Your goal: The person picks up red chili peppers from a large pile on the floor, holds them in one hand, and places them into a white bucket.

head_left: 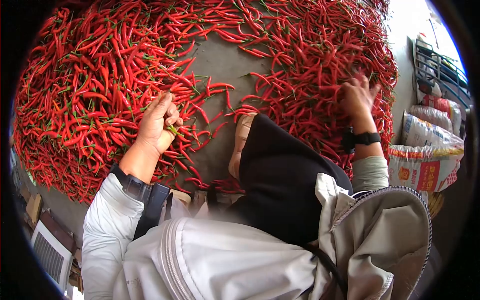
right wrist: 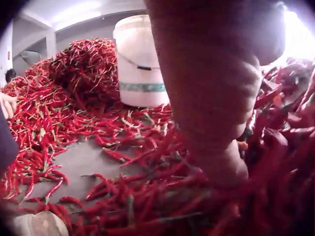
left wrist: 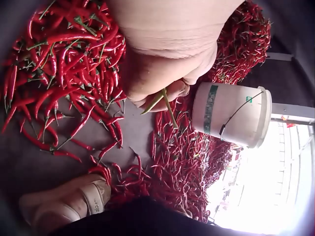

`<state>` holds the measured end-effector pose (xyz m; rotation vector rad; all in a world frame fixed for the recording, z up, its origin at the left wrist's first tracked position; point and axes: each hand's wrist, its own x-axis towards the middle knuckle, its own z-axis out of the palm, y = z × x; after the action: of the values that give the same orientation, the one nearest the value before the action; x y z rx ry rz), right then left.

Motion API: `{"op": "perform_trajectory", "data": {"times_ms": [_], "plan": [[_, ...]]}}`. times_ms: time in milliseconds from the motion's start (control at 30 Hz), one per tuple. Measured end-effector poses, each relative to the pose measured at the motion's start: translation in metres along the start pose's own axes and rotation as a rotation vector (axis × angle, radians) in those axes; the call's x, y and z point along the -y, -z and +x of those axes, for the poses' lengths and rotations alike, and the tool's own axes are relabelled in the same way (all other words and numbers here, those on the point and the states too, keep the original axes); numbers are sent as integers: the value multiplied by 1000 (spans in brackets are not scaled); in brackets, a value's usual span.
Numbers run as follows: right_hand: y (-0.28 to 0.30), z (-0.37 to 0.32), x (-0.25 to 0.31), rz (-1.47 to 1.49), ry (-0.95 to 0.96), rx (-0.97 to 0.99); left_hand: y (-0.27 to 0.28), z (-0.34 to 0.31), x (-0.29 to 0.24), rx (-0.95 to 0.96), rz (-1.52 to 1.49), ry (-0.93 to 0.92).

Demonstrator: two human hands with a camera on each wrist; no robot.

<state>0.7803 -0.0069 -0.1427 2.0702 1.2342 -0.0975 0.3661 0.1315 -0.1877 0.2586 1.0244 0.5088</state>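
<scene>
Red chili peppers with green stems lie in a large heap [head_left: 85, 95] on the left and another pile [head_left: 320, 55] on the right. My left hand [head_left: 157, 124] is over the near edge of the left heap, fingers curled. It pinches thin green chili stems [left wrist: 169, 109], whose ends poke out below the fingers in the left wrist view; the rest is hidden in the hand. My right hand [head_left: 359, 100], blurred, reaches down to the right pile with its fingers spread. In the right wrist view its fingertips are dim and overlap the peppers there.
A white bucket [right wrist: 140, 59] with a green band stands at the far side among the peppers. Bare grey floor [head_left: 212, 62] runs between the piles, with my shoe [head_left: 241, 145] at its near end. Printed sacks [head_left: 425, 167] and a blue metal rack [head_left: 440, 65] are at the right.
</scene>
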Motion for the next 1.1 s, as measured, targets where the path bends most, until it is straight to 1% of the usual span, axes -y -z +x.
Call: {"op": "perform_trajectory", "data": {"times_ms": [33, 67, 133, 167, 200, 233, 267, 333, 400, 467, 500, 533, 567, 600, 667, 733, 800, 867, 933, 967, 1000, 1067, 1100], "plan": [[-2, 0, -13, -23, -81, -18, 2, 2, 2, 5, 20, -2], [12, -2, -17, -75, -175, 101, 2, 3, 3, 13, 18, 2], [4, -1, -26, -16, -237, -38, 0, 4, 4, 33, 70, 9], [-7, 7, -23, 15, -165, -138, 1, 6, 6, 46, 63, 12], [-3, 9, -13, 48, -92, -240, -2, 6, 8, 53, 62, 8], [-1, 11, 8, 70, -10, -262, -5, 5, 9, 54, 58, 7], [6, 15, 33, 122, 127, -270, -6, 4, 10, 54, 55, 4], [-9, 32, 89, 366, 476, -399, -8, 1, 13, 58, 47, -8], [-11, 38, 150, 279, 634, -401, -9, -10, 15, 21, 33, -9], [-16, 51, 193, 315, 800, -360, -9, -23, 14, -34, 80, -11], [-15, 60, 200, 327, 811, -378, -7, -28, 12, -68, 74, -3], [-15, 68, 207, 287, 820, -327, -6, -33, 10, -103, 66, 9], [-14, 76, 212, 245, 826, -274, -6, -37, 6, -100, 90, -35], [-13, 84, 201, 228, 813, -327, -4, -39, 3, -111, 92, -41], [-16, 109, 183, 226, 563, -276, 3, -42, 0, -107, 50, -87], [-27, 127, 143, 30, 339, -358, 0, -45, 1, -129, 42, -101], [-30, 137, 100, 31, 152, -358, -2, -46, 2, -147, 42, -93], [3, 123, 65, 119, -111, -101, -2, -44, 4, -121, 51, -74], [15, 118, 34, 193, -253, 110, -2, -37, 8, -95, 75, -71], [18, 113, 25, 249, -306, 111, -3, -34, 9, -91, 75, -64], [12, 113, 17, 186, -333, 98, -3, -29, 11, -81, 69, -49], [3, 92, 18, 167, -358, -169, -9, -24, 15, -62, 70, -22], [-4, 83, 26, 140, -303, -299, -11, -23, 19, -50, 73, -11]]}}
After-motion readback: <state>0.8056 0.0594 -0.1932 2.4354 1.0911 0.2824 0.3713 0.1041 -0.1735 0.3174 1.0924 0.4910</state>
